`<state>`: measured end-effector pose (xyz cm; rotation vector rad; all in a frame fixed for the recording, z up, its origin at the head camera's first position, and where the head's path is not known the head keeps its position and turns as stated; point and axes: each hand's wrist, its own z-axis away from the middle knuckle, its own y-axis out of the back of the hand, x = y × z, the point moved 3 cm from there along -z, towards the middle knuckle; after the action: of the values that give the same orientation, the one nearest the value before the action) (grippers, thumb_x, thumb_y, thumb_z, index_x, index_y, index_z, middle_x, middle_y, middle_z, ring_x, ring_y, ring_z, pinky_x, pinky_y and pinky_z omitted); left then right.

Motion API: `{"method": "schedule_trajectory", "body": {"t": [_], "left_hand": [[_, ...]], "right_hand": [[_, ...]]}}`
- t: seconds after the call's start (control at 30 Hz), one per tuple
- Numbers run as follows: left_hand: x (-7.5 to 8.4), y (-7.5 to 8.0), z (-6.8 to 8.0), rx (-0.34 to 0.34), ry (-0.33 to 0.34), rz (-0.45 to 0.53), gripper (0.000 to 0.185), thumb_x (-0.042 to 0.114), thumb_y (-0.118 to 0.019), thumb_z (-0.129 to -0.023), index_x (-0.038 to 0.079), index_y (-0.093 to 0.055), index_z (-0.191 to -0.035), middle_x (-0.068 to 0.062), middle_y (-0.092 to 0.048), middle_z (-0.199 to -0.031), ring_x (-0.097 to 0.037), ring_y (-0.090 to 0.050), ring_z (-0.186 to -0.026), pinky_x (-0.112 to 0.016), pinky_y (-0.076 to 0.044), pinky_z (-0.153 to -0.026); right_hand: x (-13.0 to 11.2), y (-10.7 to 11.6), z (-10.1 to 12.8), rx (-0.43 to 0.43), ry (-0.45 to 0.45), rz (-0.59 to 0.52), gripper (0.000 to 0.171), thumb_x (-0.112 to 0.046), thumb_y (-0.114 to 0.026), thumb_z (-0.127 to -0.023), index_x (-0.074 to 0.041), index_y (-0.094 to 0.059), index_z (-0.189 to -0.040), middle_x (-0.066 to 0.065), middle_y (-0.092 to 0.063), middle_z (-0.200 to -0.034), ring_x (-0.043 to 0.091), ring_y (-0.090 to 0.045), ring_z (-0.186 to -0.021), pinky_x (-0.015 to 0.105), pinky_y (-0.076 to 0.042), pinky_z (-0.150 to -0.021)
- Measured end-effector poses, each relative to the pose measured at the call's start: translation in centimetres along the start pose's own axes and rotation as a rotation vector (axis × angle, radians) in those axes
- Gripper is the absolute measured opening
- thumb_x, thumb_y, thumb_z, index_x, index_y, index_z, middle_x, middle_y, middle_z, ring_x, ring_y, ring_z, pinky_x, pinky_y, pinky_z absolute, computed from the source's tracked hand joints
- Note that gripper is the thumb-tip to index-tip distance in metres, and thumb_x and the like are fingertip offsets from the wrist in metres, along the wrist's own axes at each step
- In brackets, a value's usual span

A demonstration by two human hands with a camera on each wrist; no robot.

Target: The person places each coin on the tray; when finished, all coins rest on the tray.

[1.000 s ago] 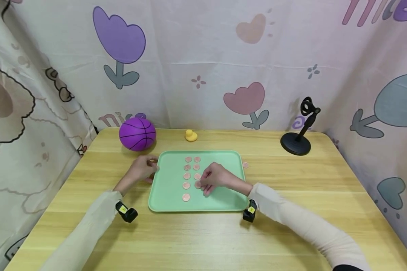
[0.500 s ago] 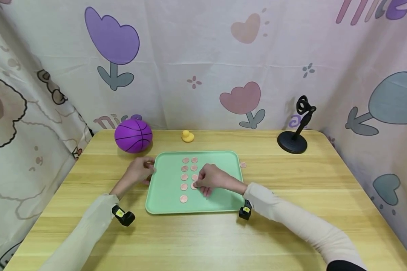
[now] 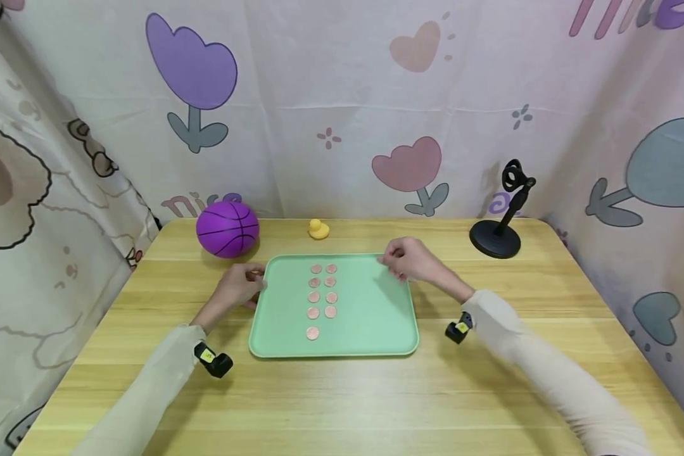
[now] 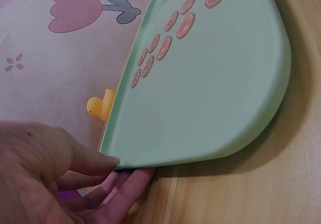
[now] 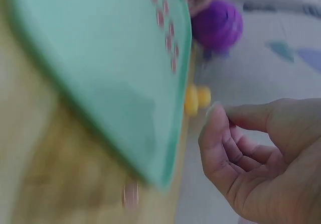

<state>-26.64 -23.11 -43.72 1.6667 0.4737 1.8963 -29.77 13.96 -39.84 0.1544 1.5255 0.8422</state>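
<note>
On the table (image 3: 342, 405) lies a pale green tray (image 3: 370, 329) with several copper-coloured coins (image 3: 314, 296) laid flat in two columns, the left column one coin longer. My left hand (image 3: 236, 288) grips the tray's left rim; the left wrist view shows the thumb on top and the fingers beneath. My right hand (image 3: 413, 258) hovers over the tray's far right corner, fingers loosely curved, thumb and forefinger tips close together. Nothing shows between them. Another coin (image 5: 130, 195) rests on the table beyond the tray's right side, hidden behind the hand in the head view.
Behind the tray sit a purple basketball-patterned ball (image 3: 228, 229) on the left and a yellow rubber duck (image 3: 318, 229) near the middle. A black stand (image 3: 496, 238) with a round base is at the back right. A patterned curtain (image 3: 296, 76) hangs behind the table.
My right hand has left the lowest coin of the right column and moved right and away from me to the tray's far corner. That coin lies uncovered. My left hand stays on the rim.
</note>
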Motion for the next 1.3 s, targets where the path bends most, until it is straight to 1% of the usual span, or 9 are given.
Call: {"method": "schedule_trajectory", "body": {"t": [0.17, 0.27, 0.47, 0.57, 0.77, 0.93, 1.07, 1.13, 1.3], "left_hand": [[0.2, 0.0, 0.0, -0.004, -0.003, 0.006, 0.044, 0.002, -0.060, -0.100, -0.013, -0.055, -0.141, -0.022, -0.063, -0.105, -0.023, -0.068, -0.079, -0.035, -0.068, -0.061], [0.1, 0.0, 0.1, -0.006, 0.007, 0.005, 0.044, 0.002, -0.060, -0.100, -0.013, -0.054, -0.142, -0.022, -0.063, -0.105, -0.023, -0.068, -0.080, -0.035, -0.068, -0.061], [0.0, 0.3, 0.3, -0.013, 0.017, 0.014, 0.045, 0.002, -0.061, -0.101, -0.013, -0.053, -0.143, -0.021, -0.061, -0.105, -0.024, -0.067, -0.081, -0.036, -0.068, -0.061], [0.0, 0.2, 0.2, -0.014, 0.019, 0.021, 0.045, 0.003, -0.061, -0.101, -0.012, -0.053, -0.143, -0.022, -0.062, -0.107, -0.025, -0.067, -0.083, -0.036, -0.068, -0.062], [0.0, 0.1, 0.2, -0.015, 0.017, 0.024, 0.045, 0.003, -0.061, -0.101, -0.012, -0.053, -0.143, -0.021, -0.062, -0.107, -0.025, -0.067, -0.084, -0.036, -0.069, -0.063], [0.1, 0.1, 0.3, -0.009, 0.012, 0.020, 0.045, 0.002, -0.061, -0.101, -0.012, -0.054, -0.142, -0.021, -0.063, -0.105, -0.023, -0.068, -0.079, -0.036, -0.068, -0.062], [0.2, 0.0, 0.1, 0.002, 0.014, 0.020, 0.044, 0.002, -0.062, -0.100, -0.012, -0.056, -0.141, -0.022, -0.064, -0.106, -0.021, -0.069, -0.076, -0.035, -0.068, -0.061], [0.2, -0.1, 0.0, 0.006, 0.017, 0.031, 0.044, 0.001, -0.062, -0.100, -0.011, -0.056, -0.141, -0.023, -0.064, -0.107, -0.021, -0.069, -0.078, -0.035, -0.068, -0.061], [0.5, -0.5, -0.4, 0.006, 0.025, 0.056, 0.045, 0.001, -0.062, -0.099, -0.010, -0.056, -0.142, -0.022, -0.064, -0.108, -0.022, -0.067, -0.082, -0.033, -0.068, -0.061]], "right_hand": [[2.8, 3.9, 0.4, 0.109, -0.006, 0.063, 0.013, -0.007, -0.065, -0.103, 0.006, -0.065, -0.098, 0.019, -0.066, -0.087, 0.028, -0.065, -0.069, 0.043, -0.067, -0.061], [4.4, 4.9, 0.6, 0.110, -0.022, 0.101, 0.011, -0.005, -0.068, -0.100, 0.005, -0.064, -0.101, 0.014, -0.063, -0.089, 0.027, -0.064, -0.073, 0.041, -0.067, -0.062], [6.3, 4.3, 0.9, -0.020, -0.064, 0.109, 0.022, -0.008, -0.074, -0.097, 0.006, -0.062, -0.109, 0.014, -0.063, -0.097, 0.024, -0.064, -0.081, 0.036, -0.066, -0.068], [6.8, 3.6, 0.8, -0.061, -0.049, 0.130, 0.025, -0.010, -0.078, -0.095, 0.003, -0.062, -0.109, 0.014, -0.064, -0.099, 0.023, -0.062, -0.085, 0.031, -0.063, -0.071], [7.1, 2.8, 0.7, -0.041, 0.038, 0.226, 0.016, -0.006, -0.077, -0.095, 0.000, -0.065, -0.104, 0.013, -0.065, -0.097, 0.024, -0.059, -0.090, 0.033, -0.054, -0.080], [7.0, 2.9, 0.8, -0.033, 0.025, 0.257, 0.014, -0.005, -0.076, -0.095, 0.000, -0.064, -0.097, 0.010, -0.063, -0.092, 0.022, -0.058, -0.086, 0.031, -0.054, -0.075], [6.8, 3.6, 0.8, -0.015, -0.023, 0.213, 0.013, -0.002, -0.074, -0.095, 0.001, -0.062, -0.094, 0.011, -0.065, -0.088, 0.019, -0.060, -0.078, 0.026, -0.058, -0.066], [6.6, 4.1, 0.8, 0.013, -0.038, 0.158, 0.012, 0.000, -0.072, -0.097, 0.002, -0.061, -0.093, 0.012, -0.067, -0.086, 0.019, -0.063, -0.074, 0.027, -0.062, -0.063], [5.2, 4.1, 1.0, 0.065, -0.022, -0.026, 0.010, 0.003, -0.069, -0.098, 0.010, -0.062, -0.099, 0.020, -0.069, -0.088, 0.026, -0.071, -0.077, 0.037, -0.069, -0.072]]}}
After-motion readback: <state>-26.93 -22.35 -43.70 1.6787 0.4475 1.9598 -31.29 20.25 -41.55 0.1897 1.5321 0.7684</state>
